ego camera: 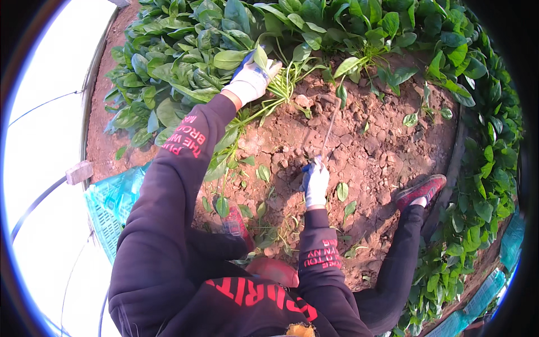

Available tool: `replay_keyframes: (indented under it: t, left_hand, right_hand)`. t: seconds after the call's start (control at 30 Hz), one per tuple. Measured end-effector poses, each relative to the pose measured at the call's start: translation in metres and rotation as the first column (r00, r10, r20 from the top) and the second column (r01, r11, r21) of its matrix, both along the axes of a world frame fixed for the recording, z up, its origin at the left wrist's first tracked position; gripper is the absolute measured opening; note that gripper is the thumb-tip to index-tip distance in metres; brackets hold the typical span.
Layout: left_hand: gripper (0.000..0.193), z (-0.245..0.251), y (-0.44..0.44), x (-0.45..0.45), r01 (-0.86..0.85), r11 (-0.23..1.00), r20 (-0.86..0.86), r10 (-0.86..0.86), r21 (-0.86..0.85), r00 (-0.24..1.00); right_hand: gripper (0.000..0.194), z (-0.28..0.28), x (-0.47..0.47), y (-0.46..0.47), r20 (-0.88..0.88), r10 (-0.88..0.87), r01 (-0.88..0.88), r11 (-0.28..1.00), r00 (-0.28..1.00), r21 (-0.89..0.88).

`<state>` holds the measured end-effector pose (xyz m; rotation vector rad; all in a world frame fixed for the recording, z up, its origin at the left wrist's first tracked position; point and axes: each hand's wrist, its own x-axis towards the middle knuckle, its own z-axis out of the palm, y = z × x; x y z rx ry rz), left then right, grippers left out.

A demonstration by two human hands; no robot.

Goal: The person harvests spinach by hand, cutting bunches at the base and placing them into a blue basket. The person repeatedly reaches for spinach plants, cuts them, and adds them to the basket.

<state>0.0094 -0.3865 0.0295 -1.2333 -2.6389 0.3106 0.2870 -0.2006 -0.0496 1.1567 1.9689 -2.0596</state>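
Note:
My left hand (pixel 257 76), in a white and blue work glove, is closed around stems at the edge of the leafy green plants (pixel 189 63), which look like spinach. Pale stems (pixel 283 86) fan out to the right of its fingers. My right hand (pixel 316 179), in a similar glove, grips a thin metal hand tool (pixel 330 126) with a bent end. The tool's handle is mostly hidden in the glove. Its bent end is over the cracked soil (pixel 358 143), right of the stems.
Loose leaves (pixel 342 191) lie on the soil. A turquoise plastic crate with film (pixel 107 210) stands at the left. More plants (pixel 476 236) grow along the right beside a dark strip (pixel 454 156). My shoes (pixel 421 191) rest on the ground. White sheeting (pixel 42 147) lines the far left.

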Motion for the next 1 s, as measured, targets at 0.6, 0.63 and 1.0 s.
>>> replay_keyframes:
  t: [0.6, 0.63, 1.0]
  left_hand:
    - [0.054, 0.184, 0.023, 0.173, 0.185, 0.693, 0.045, -0.300, 0.696, 0.953]
    - [0.053, 0.213, 0.028, 0.195, 0.057, 0.737, 0.144, -0.206, 0.673, 0.968]
    - [0.044, 0.293, -0.008, 0.267, 0.266, 0.938, -0.252, -0.208, 0.224, 0.945]
  right_hand:
    - [0.045, 0.172, 0.096, 0.096, -0.209, 0.058, -0.025, 0.987, 0.976, 0.161]
    - [0.044, 0.189, 0.088, 0.095, -0.390, -0.011, 0.000, 1.000, 0.921, -0.030]
    - [0.055, 0.343, 0.084, 0.033, -0.556, 0.682, -0.342, 0.726, 0.475, 0.597]
